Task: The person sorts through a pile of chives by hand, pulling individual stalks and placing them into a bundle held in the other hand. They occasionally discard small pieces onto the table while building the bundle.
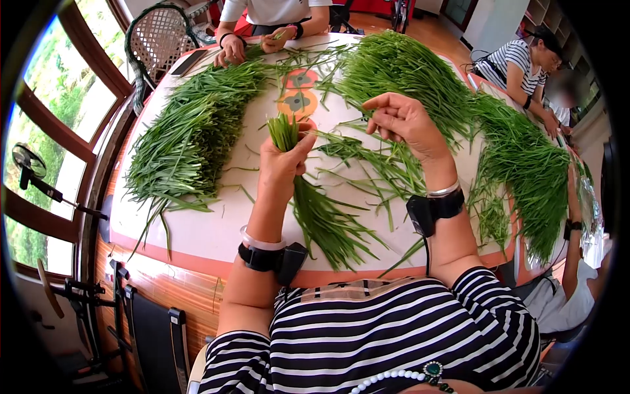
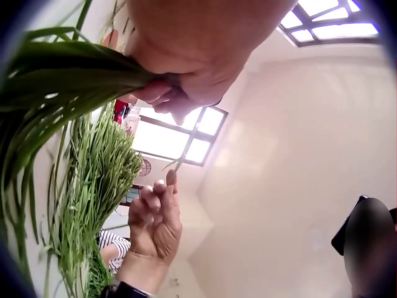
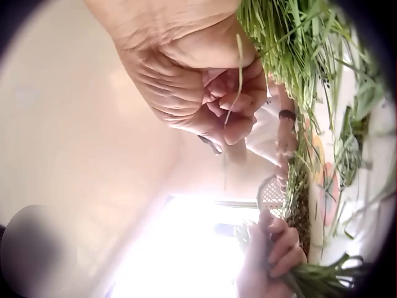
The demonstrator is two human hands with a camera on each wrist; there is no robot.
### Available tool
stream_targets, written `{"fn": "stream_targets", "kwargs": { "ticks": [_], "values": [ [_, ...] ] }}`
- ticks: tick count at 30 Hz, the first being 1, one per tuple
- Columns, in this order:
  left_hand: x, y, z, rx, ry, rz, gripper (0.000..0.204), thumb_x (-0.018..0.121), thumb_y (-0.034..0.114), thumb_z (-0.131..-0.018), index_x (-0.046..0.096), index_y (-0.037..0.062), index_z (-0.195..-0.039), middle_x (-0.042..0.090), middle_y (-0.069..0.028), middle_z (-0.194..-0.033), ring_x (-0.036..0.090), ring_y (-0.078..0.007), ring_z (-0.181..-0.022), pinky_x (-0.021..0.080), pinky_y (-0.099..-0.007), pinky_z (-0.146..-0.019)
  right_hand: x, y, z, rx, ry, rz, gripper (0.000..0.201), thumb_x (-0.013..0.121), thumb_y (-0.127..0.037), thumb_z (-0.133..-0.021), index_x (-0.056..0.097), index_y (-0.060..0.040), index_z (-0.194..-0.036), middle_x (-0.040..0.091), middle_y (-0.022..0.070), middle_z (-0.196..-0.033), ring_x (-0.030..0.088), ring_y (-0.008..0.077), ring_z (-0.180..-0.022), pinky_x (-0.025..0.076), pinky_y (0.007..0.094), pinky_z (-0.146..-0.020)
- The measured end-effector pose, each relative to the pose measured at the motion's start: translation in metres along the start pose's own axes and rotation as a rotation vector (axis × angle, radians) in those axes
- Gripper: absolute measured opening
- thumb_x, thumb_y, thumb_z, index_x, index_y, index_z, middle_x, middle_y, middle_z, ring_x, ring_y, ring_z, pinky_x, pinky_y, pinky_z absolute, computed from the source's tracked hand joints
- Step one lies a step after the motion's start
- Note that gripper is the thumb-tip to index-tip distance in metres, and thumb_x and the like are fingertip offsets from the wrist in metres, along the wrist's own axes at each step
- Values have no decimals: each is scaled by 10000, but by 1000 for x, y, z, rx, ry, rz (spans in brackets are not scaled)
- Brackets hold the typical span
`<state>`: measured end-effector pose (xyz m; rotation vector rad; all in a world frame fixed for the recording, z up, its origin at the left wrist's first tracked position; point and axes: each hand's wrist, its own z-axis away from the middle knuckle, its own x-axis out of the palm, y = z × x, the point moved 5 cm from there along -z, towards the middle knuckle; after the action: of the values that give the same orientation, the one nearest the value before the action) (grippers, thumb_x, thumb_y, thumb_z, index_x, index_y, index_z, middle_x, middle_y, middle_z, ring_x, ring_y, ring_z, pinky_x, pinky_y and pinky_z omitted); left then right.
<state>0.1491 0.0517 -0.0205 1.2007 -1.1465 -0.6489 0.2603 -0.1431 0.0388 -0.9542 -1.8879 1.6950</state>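
Observation:
My left hand (image 1: 281,164) grips a bunch of long green leaves (image 1: 328,220); pale cut ends stick up above the fist and the leafy ends droop toward the table edge. To its right, my raised right hand (image 1: 408,128) has bent fingers. In the right wrist view a thin pale green blade (image 3: 240,62) is pinched at the fingertips of that hand (image 3: 186,68). The left wrist view shows the bunch (image 2: 74,77) in the left hand (image 2: 192,68), with the right hand (image 2: 155,226) apart from it, a small blade (image 2: 180,160) at its fingertips.
Large piles of leaves lie left (image 1: 197,131), at back right (image 1: 400,72) and right (image 1: 525,171) on the table (image 1: 243,230). Loose leaves (image 1: 380,164) are scattered mid-table. Other people sit across (image 1: 279,13) and at right (image 1: 518,65). A phone (image 1: 188,62) lies at back left.

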Motion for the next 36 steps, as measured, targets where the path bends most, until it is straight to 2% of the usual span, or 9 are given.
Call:
{"fn": "stream_targets", "kwargs": {
  "ticks": [2, 6, 11, 17, 20, 25, 28, 31, 36],
  "values": [
    [5, -10, 0, -115, -112, 216, 188, 670, 104, -879, 622, 21, -1041, 481, 47, -699, 378, -34, -525, 281, -191, -440, 17, 8, -6, 30, -21, -69, 189, 606, -124, -918, 631, -21, -1075, 681, 15, -773, 511, 7, -568, 351, 149, -464],
    [11, -16, 0, -161, -130, 411, 221, 658, 97, -883, 587, 28, -1081, 480, 32, -736, 399, -47, -558, 296, -195, -450, 46, 16, -6, 73, -87, -77, 193, 599, -97, -907, 622, -11, -1078, 684, 25, -777, 523, 15, -587, 370, 151, -483],
    [8, -25, 2, -153, 4, 336, 153, 695, 81, -849, 577, 55, -943, 540, 7, -760, 430, -51, -546, 310, -198, -445, 68, 22, -6, 67, -102, -17, 179, 589, -61, -892, 611, -8, -1062, 688, 40, -780, 536, 34, -590, 398, 159, -496],
    [1, -19, -2, -103, 45, 438, 122, 689, 75, -850, 582, 61, -905, 562, 6, -736, 465, -63, -570, 329, -209, -450, 72, 30, -3, 107, -171, 26, 185, 607, -75, -900, 577, -2, -1067, 675, 52, -756, 509, 28, -539, 375, 149, -465],
    [-9, -20, -7, -86, 55, 488, 122, 676, 69, -854, 590, 56, -939, 586, -9, -772, 488, -71, -590, 340, -207, -463, 73, 34, -3, 150, -211, 31, 183, 598, -70, -902, 572, 1, -1068, 668, 46, -738, 498, 25, -520, 359, 156, -450],
    [-2, -16, -6, -67, -69, 465, 224, 582, 67, -888, 566, 35, -1109, 651, -58, -933, 524, -72, -710, 371, -200, -505, 73, 37, -3, 195, -214, 7, 153, 571, -75, -911, 580, -11, -1050, 650, 26, -712, 480, 11, -511, 323, 167, -423],
    [1, -12, -5, -70, -114, 535, 259, 609, 64, -867, 569, 48, -1123, 647, -50, -955, 527, -69, -739, 379, -199, -526, 72, 38, -3, 214, -210, 18, 144, 563, -77, -915, 584, -17, -1044, 644, 20, -706, 472, 11, -507, 321, 167, -423],
    [1, -11, -5, -40, -120, 433, 295, 632, 58, -847, 571, 62, -1136, 644, -43, -978, 529, -68, -758, 387, -203, -541, 73, 39, -3, 214, -225, 7, 140, 561, -77, -916, 587, -18, -1039, 639, 19, -703, 460, 12, -503, 320, 169, -423],
    [-1, -12, -5, -13, -119, 413, 213, 650, 99, -871, 603, 73, -1078, 642, -24, -915, 530, -65, -752, 391, -206, -544, 73, 46, -3, 185, -231, -28, 136, 574, -70, -909, 592, -3, -1026, 639, 29, -700, 452, 19, -499, 332, 178, -436]
  ]
}}
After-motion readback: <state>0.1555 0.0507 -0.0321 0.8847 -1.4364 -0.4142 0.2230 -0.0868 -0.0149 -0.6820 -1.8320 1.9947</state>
